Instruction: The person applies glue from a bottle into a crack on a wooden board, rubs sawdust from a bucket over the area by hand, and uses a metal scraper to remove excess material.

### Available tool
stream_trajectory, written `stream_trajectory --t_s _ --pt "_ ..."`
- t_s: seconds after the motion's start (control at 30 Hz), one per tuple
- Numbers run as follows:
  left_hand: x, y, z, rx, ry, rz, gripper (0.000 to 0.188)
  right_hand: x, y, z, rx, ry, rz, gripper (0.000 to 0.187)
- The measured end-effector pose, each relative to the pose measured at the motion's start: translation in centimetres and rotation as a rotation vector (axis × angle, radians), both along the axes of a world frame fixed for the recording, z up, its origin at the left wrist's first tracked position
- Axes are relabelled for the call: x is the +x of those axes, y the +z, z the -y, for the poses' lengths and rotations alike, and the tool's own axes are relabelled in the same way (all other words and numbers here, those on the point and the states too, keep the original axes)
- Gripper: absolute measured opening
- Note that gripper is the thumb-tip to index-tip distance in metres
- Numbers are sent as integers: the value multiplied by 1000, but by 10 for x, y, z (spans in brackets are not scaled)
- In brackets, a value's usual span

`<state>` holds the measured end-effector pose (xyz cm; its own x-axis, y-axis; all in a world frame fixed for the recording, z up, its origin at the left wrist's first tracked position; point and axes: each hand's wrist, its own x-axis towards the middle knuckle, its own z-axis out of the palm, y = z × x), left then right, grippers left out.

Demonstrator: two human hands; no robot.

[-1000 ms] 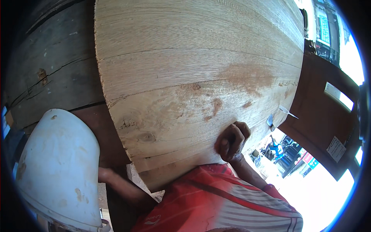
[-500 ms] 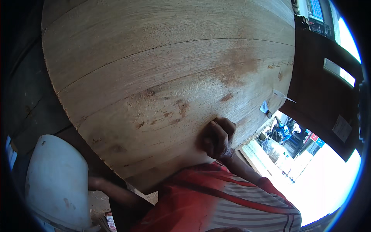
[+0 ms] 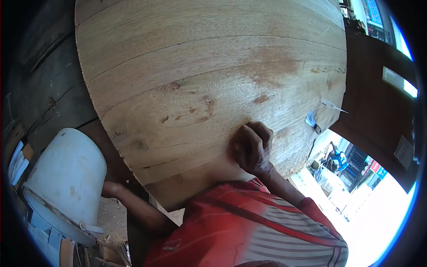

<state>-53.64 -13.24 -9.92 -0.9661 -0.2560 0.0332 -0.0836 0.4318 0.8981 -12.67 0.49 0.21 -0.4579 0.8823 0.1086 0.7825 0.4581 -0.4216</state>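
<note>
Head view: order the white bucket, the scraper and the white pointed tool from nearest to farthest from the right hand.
1. Scraper: right of the right hand.
2. White pointed tool: farther right, past the scraper.
3. White bucket: far left.

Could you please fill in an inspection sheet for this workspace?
Surface: wooden panel of joined boards, with brown patches.
Job's things: scraper-like tool and white pointed object, on the panel towards its right edge.
Clutter: white bucket at left; wood pieces at lower left.
Hands: right hand curled on the panel, contents unclear; left hand beside the bucket, partly hidden.
Cables: nothing seen.
Surroundings: dark brown board at right; bright background.
</note>
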Motion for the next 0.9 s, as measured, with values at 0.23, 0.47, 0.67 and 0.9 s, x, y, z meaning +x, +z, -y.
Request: stream_trajectory --t_s 0.23,0.47,0.67,0.9 --pt "7 -5 -12 47 -53 47 58 6 4 1 -44 -10 -42 63" --pt "-2 2 -17 201 -53 250 60 12 2 2 -93 -6 -189 58" --pt "11 15 2 230 -108 416 60 58 12 1 -93 -27 -345 49" --pt "114 87 37 -397 -593 -192 38 255 29 20 211 -545 311 49"
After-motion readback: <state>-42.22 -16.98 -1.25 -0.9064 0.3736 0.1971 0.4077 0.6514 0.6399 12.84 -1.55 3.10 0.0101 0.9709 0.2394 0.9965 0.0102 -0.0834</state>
